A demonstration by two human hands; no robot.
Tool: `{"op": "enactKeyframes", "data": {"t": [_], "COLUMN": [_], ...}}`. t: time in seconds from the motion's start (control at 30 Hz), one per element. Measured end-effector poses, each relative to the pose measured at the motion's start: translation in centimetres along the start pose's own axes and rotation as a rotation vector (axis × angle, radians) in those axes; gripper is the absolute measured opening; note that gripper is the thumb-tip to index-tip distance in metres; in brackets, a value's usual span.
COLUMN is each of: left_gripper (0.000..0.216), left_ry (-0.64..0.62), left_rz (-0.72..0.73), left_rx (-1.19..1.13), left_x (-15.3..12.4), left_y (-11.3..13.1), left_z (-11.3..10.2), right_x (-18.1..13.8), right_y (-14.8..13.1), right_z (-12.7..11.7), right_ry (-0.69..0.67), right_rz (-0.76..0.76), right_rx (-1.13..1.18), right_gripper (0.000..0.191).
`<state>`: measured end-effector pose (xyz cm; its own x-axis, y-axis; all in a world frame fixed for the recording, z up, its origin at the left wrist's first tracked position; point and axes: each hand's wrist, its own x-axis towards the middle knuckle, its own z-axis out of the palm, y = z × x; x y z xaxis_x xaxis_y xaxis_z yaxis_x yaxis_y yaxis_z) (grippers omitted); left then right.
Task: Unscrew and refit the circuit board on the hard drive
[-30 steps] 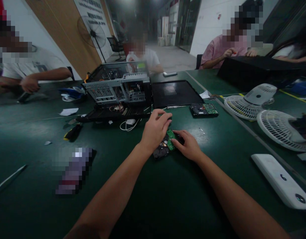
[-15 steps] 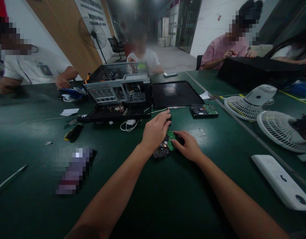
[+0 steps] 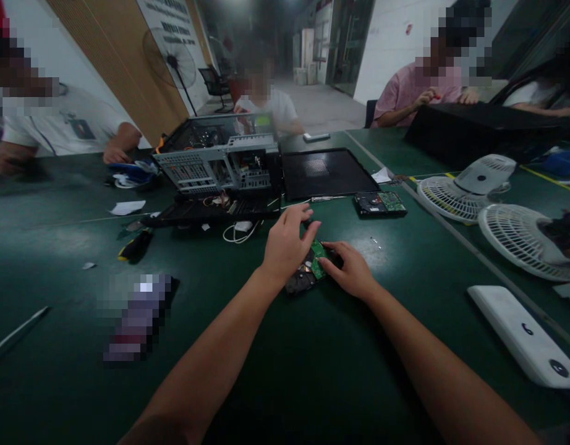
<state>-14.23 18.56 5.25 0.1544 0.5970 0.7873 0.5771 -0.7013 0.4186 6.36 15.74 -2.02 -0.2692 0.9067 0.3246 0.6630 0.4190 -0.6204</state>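
On the green table in front of me lies a hard drive (image 3: 301,282) with its green circuit board (image 3: 318,259) facing up. My right hand (image 3: 352,270) grips the drive's right edge, the thumb on the board and the fingers along the far side. Above the drive's far left part, my left hand (image 3: 287,244) is raised with thumb and fingers apart, and I see nothing held in it. It hides part of the drive. Several tiny screws (image 3: 376,243) lie to the right. A second hard drive (image 3: 380,204) rests farther back.
An opened computer case (image 3: 215,167) stands at the back left, beside a black side panel (image 3: 326,173). Left are a screwdriver (image 3: 135,245) and a phone (image 3: 141,318). Right are white fans (image 3: 528,241) and a white power bank (image 3: 521,334). Several people sit around the table.
My left thumb and fingers have spread farther apart, and the hand has lifted slightly. My right hand stays on the hard drive.
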Motion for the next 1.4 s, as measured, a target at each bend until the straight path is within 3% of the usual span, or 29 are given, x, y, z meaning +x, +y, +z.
{"op": "enactKeyframes", "data": {"t": [0.2, 0.43, 0.67, 0.87, 1.07, 1.4], "left_gripper": [0.015, 0.024, 0.026, 0.018, 0.008, 0.016], "left_ry": [-0.049, -0.08, -0.144, -0.119, -0.096, -0.084], "left_rz": [0.045, 0.018, 0.0, -0.061, -0.003, 0.021], "left_rx": [0.12, 0.288, 0.199, 0.181, 0.13, 0.087], "left_x": [0.74, 0.48, 0.56, 0.38, 0.45, 0.79], "left_y": [0.18, 0.04, -0.08, 0.19, 0.62, 0.26], "left_z": [-0.95, -0.77, -0.81, -0.8, -0.82, -0.93], "right_x": [-0.01, 0.0, -0.02, -0.07, -0.03, -0.01], "right_y": [-0.12, -0.07, -0.26, -0.21, -0.08, -0.15], "right_z": [-0.08, -0.03, -0.19, -0.15, -0.04, -0.14], "right_ry": [0.0, 0.0, -0.002, -0.006, -0.003, -0.008], "right_rz": [0.009, 0.013, 0.023, 0.021, 0.014, 0.029], "right_rx": [0.003, -0.005, -0.001, 0.017, 0.011, 0.003], "right_gripper": [0.044, 0.044, 0.044, 0.044, 0.044, 0.045]}}
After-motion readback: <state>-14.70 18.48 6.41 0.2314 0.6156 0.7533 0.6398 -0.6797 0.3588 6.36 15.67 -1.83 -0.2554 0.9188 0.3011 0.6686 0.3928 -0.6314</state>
